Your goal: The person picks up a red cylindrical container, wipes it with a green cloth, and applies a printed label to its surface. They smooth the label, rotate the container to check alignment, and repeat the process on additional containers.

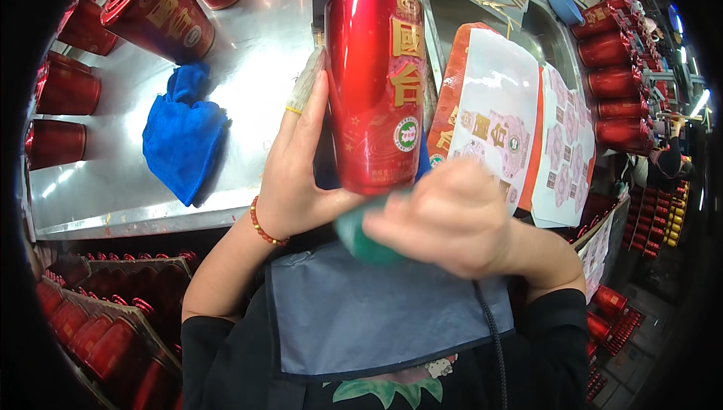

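Observation:
A glossy red bottle with gold characters, a round green-and-white emblem and a bare silvery neck stands out in front of me. My left hand grips it from the left, thumb near its base and fingers along its side. A pale ribbed cover sits on one of its fingers. My right hand is closed just below the bottle's base and smeared by motion. At its fingertips is a blurred green thing, whose kind I cannot make out.
On the steel table at left lie a crumpled blue cloth and several red bottles. Printed decal sheets rest over a sink at right. Crates of red bottles stand below left; more bottles line the right.

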The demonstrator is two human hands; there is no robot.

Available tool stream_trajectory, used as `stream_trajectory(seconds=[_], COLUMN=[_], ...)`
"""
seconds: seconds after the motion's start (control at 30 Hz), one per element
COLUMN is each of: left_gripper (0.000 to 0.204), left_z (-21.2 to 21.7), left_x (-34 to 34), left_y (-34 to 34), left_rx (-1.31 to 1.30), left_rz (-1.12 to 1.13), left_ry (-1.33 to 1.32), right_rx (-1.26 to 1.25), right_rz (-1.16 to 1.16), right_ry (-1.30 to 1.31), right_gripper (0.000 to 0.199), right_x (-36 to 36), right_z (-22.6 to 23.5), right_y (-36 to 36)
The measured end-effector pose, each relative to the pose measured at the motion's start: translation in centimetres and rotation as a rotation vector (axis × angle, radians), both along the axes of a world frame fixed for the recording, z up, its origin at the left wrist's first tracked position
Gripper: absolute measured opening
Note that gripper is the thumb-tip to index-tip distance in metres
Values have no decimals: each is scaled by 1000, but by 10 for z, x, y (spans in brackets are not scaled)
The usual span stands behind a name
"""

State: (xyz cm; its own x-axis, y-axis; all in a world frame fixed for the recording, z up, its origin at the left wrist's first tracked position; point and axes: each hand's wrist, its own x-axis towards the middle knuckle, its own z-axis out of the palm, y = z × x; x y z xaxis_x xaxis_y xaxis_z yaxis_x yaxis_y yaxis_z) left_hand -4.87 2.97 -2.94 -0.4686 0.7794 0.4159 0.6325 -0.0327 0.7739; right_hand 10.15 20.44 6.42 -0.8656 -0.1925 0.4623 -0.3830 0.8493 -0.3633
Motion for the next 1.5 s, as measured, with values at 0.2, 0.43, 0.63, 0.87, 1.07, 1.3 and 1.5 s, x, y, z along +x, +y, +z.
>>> stream_trajectory(seconds=[0.2, 0.43, 0.63, 0.87, 1.07, 1.3, 1.5], left_gripper=[117, 116, 117, 119, 120, 119, 119], left_z=[-1, -1, -3, -3, -2, 0, 0], left_x=[-6, -7, -6, -4, -4, -2, -1], left_y=[-1, -2, 2, 3, 3, 4, 2], left_rx=[-87, -132, -53, -28, -19, 15, -33], left_rz=[-75, -74, -54, 6, 25, 49, 62], left_ry=[-24, -54, 22, 110, 129, 137, 105], right_rx=[-28, -64, -180, 171, 240, 261, -113], right_rz=[-208, -236, -87, -220, -158, -61, -163], right_ry=[15, -51, -134, 61, 66, 19, -184], right_gripper=[29, 36, 37, 41, 43, 38, 25], right_x=[-7, 12, 26, 2, -15, -18, -41], right_z=[4, 6, -12, 9, 19, 25, 30], right_y=[18, 10, 1, 16, 22, 4, 35])
